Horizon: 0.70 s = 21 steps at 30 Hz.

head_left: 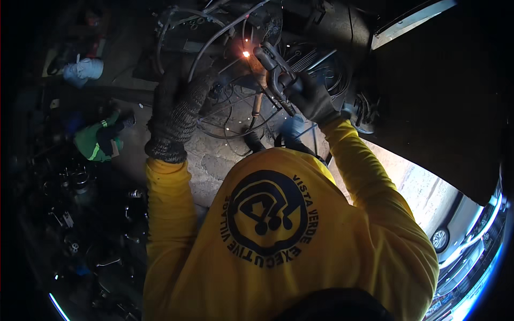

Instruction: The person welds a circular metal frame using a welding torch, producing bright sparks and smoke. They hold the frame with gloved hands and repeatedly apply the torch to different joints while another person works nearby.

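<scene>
"How do the arms sit on your feed?"

"I have both forearms reaching away from the body in yellow sleeves [170,198]. The left hand [179,109] is raised nearly straight ahead, back of the knitted glove toward me. The right hand [316,100] slants in from the other side, wrist bent inward."

"And their grip?"

"The right has its fingers curled firmly round a metal clamping tool [285,83], whose jaws point up and left, beside an orange-lit metal piece [257,69]. For the left I cannot tell how far the fingers are bent. A thin rod [230,65] runs from near that glove toward a glowing spot [246,54] at the edge of the lit piece, but whether the hand holds it, I can't say."

"What else are you losing?"

"The left fingertips, mostly; they melt into shadow. I can't make out what the jaws bite on, either (the glare doesn't help me). A wooden handle [257,104] hangs just below, its upper end hard to separate from the metal. Cables [342,69] loop into darkness on the right, and a car [458,230] is partly cut off by a dark panel [439,107]."
</scene>
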Tool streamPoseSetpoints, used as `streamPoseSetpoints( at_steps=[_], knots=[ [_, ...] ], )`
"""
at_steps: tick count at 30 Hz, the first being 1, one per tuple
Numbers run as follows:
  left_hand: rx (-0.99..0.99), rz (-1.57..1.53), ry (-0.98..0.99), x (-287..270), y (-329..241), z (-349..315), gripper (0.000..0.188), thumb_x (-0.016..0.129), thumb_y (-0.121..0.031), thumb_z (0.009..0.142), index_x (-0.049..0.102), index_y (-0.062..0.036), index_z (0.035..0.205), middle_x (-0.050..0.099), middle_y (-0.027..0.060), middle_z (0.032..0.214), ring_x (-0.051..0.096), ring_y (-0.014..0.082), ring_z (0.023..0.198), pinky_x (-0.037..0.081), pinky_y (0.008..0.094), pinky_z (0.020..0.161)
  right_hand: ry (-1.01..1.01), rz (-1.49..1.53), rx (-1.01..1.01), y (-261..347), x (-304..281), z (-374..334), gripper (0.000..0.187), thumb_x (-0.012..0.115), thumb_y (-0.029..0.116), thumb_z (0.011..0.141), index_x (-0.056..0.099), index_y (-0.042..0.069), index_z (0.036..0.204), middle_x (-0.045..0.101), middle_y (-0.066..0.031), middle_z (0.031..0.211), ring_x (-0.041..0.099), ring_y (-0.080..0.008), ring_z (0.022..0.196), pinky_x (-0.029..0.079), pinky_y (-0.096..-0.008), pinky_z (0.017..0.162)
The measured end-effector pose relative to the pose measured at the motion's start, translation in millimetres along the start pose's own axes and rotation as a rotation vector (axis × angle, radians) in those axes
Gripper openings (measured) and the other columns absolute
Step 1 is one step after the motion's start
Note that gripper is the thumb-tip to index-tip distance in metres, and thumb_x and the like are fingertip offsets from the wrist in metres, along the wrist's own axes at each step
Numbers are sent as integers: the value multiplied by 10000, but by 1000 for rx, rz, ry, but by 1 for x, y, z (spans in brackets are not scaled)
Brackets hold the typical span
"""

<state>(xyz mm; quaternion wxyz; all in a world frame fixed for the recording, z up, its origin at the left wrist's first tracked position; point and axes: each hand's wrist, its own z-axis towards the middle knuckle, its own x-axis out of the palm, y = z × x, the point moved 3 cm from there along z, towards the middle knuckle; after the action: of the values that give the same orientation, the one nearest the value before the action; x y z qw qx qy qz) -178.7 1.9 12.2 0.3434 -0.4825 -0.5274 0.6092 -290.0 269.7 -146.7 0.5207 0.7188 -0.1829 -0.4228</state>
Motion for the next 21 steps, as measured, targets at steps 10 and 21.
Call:
streamPoseSetpoints(
  at_steps=[10,21],
  knots=[
    [42,107,-6,-2,8,0,408,778,-220,938,663,-61,1295,723,86,1205,697,156,1031,575,307,846,47,18,30,3,-3,2,495,761,272,895,612,25,1298,736,-147,1058,714,-220,969,555,-350,889],
    [-6,143,-20,1,4,3,428,748,-183,959,615,-30,1337,710,74,1149,679,126,978,564,287,827,1,159,-129,-37,19,12,462,758,339,899,647,34,1227,728,-160,1008,714,-254,898,560,-371,847]
  ],
)
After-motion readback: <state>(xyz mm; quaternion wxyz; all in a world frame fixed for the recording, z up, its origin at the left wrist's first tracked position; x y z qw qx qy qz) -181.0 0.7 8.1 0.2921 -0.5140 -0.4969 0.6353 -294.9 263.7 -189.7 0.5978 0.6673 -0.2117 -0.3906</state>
